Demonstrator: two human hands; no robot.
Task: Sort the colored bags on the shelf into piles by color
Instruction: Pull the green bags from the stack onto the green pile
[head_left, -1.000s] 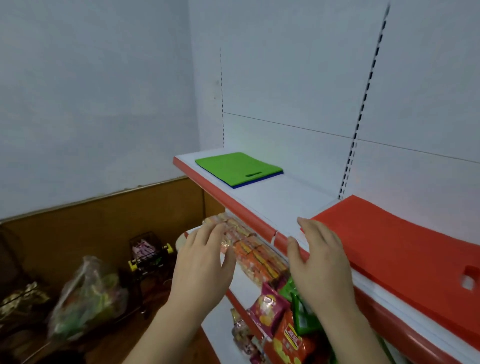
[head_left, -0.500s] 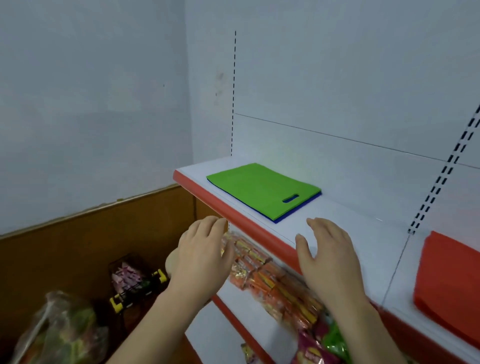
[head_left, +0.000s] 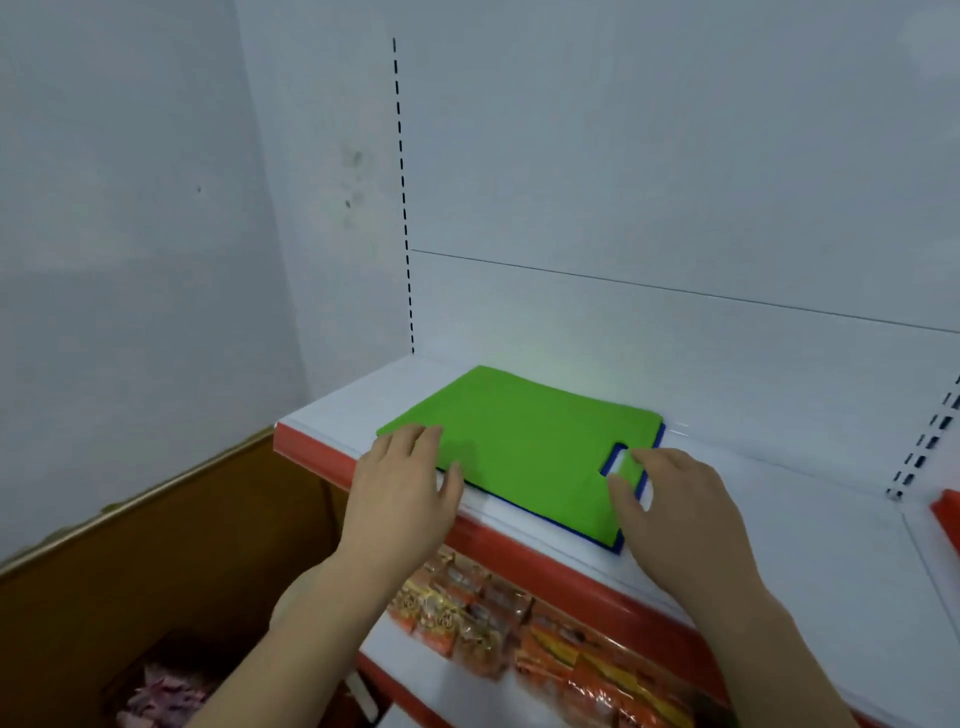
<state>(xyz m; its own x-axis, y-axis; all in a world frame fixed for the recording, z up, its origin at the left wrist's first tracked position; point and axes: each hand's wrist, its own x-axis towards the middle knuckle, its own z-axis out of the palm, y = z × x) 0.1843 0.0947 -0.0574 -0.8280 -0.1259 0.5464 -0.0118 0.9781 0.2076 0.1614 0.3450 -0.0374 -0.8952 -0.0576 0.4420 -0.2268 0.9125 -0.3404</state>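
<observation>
One head-worn view, close over the shelf (head_left: 727, 551).
It looks forward and down; the back panel (head_left: 623, 182) rises just beyond the fingers (head_left: 415, 434), the lower shelf beneath them.

I see the blue bag (head_left: 645, 480) mostly hidden beneath the green bag (head_left: 524, 447); the red bag (head_left: 946, 514) is cropped at right edge.

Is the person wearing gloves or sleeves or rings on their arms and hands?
No. The left hand and right hand are bare: no gloves, rings, watch or bracelets show. Both forearms are bare too, with no sleeves as far as the picture reaches. Nails look short and unpainted.
</observation>
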